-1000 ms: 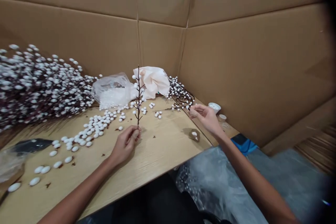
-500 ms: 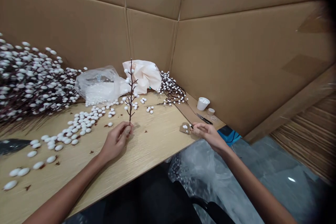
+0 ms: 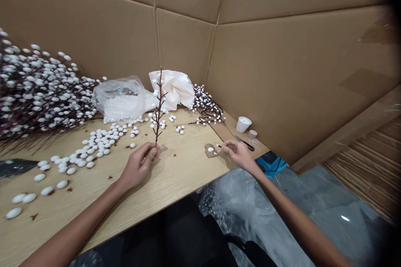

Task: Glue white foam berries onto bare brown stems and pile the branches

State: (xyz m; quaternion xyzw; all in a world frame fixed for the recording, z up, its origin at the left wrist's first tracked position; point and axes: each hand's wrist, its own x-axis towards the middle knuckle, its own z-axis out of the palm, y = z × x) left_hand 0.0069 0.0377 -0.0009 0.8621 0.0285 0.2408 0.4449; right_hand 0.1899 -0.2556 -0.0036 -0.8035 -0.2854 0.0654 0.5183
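One brown twig (image 3: 159, 111) stands near upright above the bench (image 3: 169, 187), base pinched in the left hand (image 3: 139, 166). The right hand (image 3: 236, 153) pinches one thin dark stick (image 3: 219, 146), white-tipped, beside one cardboard scrap (image 3: 211, 154); one second earlier, this hand was beyond the scrap. The bench is wood-grained. Two cardboard walls (image 3: 282, 71) meet behind two containers (image 3: 242, 127).

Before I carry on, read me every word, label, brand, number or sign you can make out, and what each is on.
None can be read.
Clear plastic bag: a small teal mark, too small and blurred to make out.
White cup: no lettering that I can see on the side facing the camera.
Dark branch in the left hand: no visible tag or print.
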